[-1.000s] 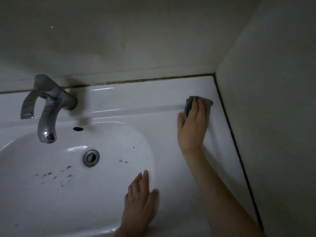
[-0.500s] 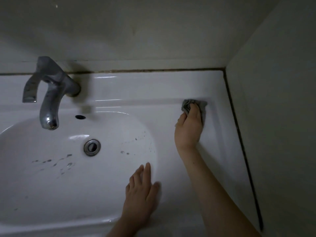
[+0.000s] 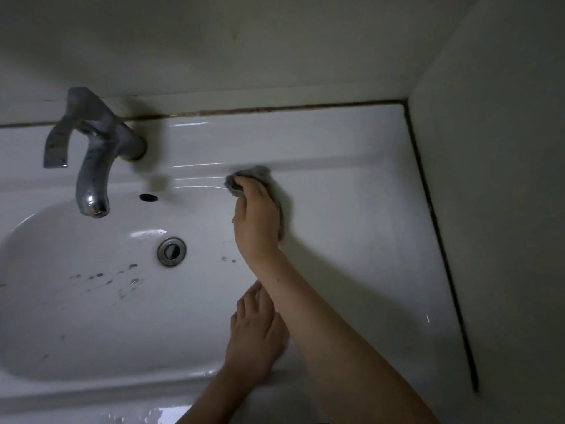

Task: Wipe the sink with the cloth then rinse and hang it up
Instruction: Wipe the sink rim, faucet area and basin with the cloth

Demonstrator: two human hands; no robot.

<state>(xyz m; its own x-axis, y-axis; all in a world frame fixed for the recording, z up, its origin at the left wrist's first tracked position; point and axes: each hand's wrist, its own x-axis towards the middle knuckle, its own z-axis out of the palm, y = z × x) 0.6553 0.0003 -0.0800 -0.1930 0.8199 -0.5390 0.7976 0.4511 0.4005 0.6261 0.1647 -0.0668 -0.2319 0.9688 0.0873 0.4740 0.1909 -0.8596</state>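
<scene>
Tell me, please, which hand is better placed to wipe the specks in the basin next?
Right hand: it grips the grey cloth by the basin; the left hand rests flat on the rim, empty.

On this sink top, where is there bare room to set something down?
Widest bare patch: the sink ledge between the right hand with its cloth and the side wall. A narrower strip runs along the back wall, from the tap to the corner. Crowded: the front rim, where the left hand lies under the right forearm.
</scene>
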